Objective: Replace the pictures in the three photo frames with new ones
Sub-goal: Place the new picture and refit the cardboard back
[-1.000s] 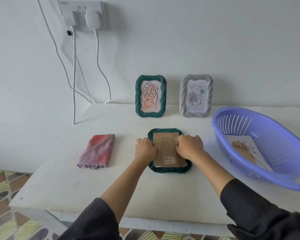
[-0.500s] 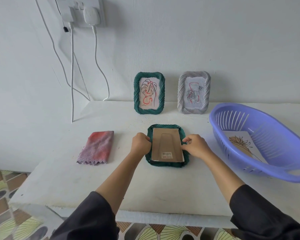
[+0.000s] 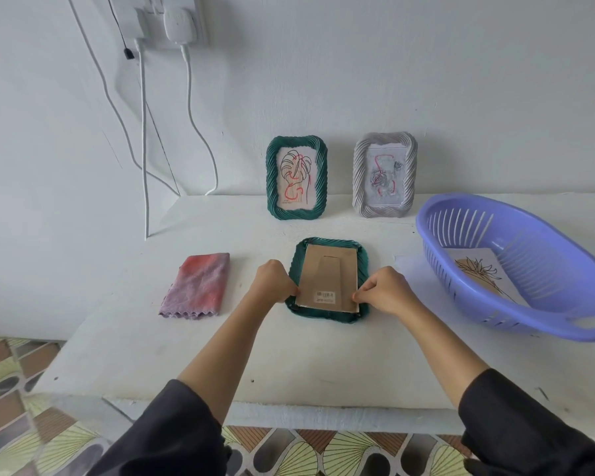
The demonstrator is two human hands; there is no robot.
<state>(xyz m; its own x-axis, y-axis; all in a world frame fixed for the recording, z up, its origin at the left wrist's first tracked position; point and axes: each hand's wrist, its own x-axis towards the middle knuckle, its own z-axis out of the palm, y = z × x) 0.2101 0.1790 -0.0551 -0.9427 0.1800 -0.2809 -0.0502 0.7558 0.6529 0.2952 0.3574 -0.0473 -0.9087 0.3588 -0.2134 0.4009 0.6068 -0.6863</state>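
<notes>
The left hand (image 3: 272,281), fingers curled, grips the 9 o'clock edge of the green frame (image 3: 325,315). It lies face-down mid-table, long axis 12-to-6, cardboard back (image 3: 327,269) up. The barcode sticker (image 3: 324,296) sits at 6, its print unreadable. The right hand (image 3: 387,290) pinches the back's 3 o'clock edge.

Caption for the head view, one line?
Left hand and right hand pinch the cardboard backing of the face-down frame; upright green frame and grey frame stand behind, a print lies in the basket.

Green frame (image 3: 323,315) face-down, brown backing (image 3: 327,269) up
</notes>
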